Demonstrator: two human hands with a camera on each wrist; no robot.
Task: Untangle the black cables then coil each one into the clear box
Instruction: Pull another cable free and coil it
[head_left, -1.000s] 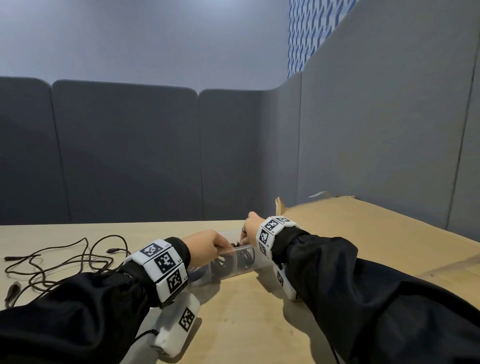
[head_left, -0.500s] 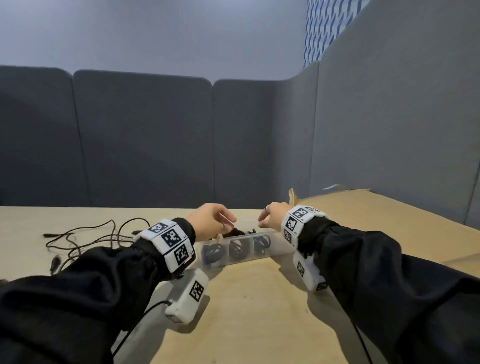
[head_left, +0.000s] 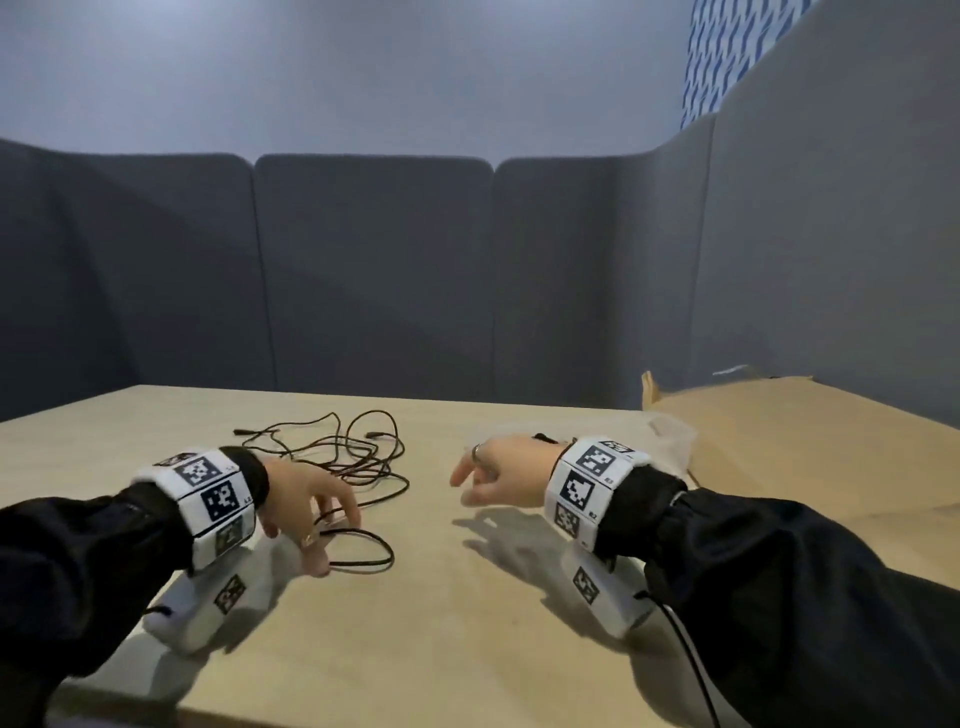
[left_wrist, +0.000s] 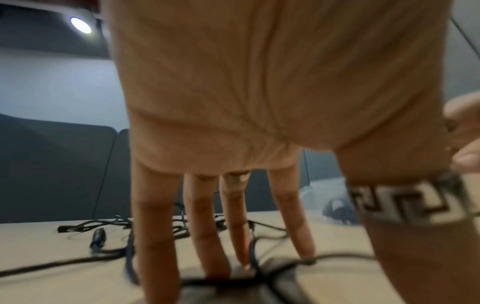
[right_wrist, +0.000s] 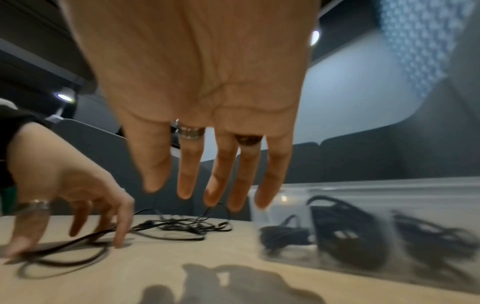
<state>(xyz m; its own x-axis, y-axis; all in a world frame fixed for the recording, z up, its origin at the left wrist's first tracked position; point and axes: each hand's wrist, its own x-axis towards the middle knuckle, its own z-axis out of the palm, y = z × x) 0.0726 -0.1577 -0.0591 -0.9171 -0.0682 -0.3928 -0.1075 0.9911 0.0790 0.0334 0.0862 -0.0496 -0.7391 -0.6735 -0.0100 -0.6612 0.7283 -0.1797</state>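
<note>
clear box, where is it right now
In the right wrist view the clear box sits on the table to the right of the right hand, coiled cables inside. In the head view that hand mostly hides it.

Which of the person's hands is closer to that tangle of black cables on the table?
Left. The left hand has its fingertips down on a loop of the tangled black cables; the right hand hovers open, off to their right, touching none.
</note>
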